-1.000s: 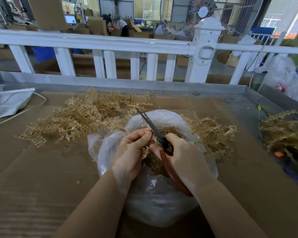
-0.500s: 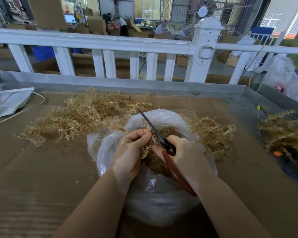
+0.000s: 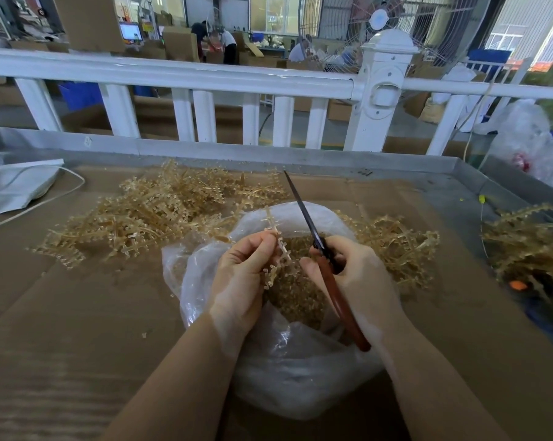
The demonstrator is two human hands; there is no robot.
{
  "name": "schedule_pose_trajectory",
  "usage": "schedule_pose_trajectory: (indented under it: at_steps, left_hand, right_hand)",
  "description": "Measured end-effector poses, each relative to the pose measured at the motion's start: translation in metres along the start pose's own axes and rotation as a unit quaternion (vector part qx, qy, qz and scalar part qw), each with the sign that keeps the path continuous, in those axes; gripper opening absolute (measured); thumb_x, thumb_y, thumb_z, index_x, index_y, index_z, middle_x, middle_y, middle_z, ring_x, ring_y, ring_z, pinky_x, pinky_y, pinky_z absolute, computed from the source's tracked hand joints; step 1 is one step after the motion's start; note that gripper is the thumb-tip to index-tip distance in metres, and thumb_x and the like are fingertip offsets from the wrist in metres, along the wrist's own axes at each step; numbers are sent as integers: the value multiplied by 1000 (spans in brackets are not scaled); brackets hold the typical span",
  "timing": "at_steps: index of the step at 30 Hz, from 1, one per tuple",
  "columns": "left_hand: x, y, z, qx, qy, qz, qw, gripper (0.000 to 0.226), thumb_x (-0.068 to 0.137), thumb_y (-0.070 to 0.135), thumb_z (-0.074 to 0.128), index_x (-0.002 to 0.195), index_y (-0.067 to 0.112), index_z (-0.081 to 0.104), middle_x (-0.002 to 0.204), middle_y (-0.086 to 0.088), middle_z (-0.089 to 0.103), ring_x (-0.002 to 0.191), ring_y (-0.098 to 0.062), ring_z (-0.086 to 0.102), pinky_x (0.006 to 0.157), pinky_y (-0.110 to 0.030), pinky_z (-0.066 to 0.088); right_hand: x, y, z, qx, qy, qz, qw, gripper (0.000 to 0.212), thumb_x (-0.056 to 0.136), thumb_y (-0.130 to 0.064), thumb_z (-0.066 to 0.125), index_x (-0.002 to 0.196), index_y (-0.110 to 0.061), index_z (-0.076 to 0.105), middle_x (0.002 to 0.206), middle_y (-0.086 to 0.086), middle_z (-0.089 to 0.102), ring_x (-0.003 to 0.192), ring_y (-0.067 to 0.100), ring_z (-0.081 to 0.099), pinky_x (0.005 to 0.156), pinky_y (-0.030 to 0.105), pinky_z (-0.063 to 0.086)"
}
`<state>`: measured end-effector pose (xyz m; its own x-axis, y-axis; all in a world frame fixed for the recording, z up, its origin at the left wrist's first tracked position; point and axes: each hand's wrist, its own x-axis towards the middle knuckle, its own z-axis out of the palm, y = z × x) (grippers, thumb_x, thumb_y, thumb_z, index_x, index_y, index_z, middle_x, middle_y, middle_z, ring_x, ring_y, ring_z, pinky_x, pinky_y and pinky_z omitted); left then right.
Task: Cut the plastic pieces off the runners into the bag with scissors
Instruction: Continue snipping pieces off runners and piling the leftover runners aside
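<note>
Fingers (image 3: 262, 246) of left hand (image 3: 240, 281) pinched runner (image 3: 276, 241) over bag (image 3: 294, 370); right hand (image 3: 361, 281) gripped scissors (image 3: 329, 275), blades closed.

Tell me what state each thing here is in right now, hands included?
Left hand: pinching a runner, over the bag.
Runner: upright, small pieces still attached.
Right hand: gripping the scissors.
Scissors: blades together, tip pointing up and away.
Bag: mouth open, cut pieces inside.
Pile of runners: heaped loose on the cardboard behind the bag.
</note>
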<state>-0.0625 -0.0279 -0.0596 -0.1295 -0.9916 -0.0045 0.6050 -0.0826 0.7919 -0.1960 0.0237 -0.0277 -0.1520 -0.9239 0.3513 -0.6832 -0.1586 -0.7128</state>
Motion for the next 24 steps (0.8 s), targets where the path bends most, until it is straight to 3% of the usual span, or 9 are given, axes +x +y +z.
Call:
schedule_pose_trajectory:
  at_steps: [8,11,14,20,24]
  left_hand:
    - [-1,1,-4,-14,-57,-11,998,25,76,9,60,99,6,68,84,-6,73,77,-14,70,65,-22,55]
    - [-1,2,-6,-11,-63,-11,998,28,71,6,62,98,10,70,85,-3,73,77,-12,69,66,-21,55]
    - [0,1,-7,-24,-64,-17,997,31,65,0,63,90,13,75,82,-4,71,73,-13,68,69,-23,57]
    - [1,-1,-6,-8,-55,-7,998,29,65,-1,64,82,18,79,73,-1,71,69,-10,68,66,-19,54]
    - [0,-2,-7,-1,-64,-8,998,25,66,3,67,82,18,78,78,-3,73,73,-10,69,65,-19,54]
  right_hand:
    - [10,-4,3,92,-34,22,995,21,75,-18,80,87,-26,65,83,-8,70,76,8,67,71,26,57]
    - [12,-5,0,125,-51,30,990,30,74,-4,77,79,-30,62,72,-5,69,67,13,68,64,25,57]
    - [12,-4,-1,148,-39,47,987,37,72,5,72,78,-30,62,65,-7,66,59,7,65,57,22,54]
    - [11,-1,0,154,-19,39,987,40,72,8,69,79,-30,62,57,-14,63,57,2,62,55,19,52]
    - [12,2,-2,158,18,37,987,37,73,6,70,79,-30,62,64,-4,66,54,4,60,54,19,49]
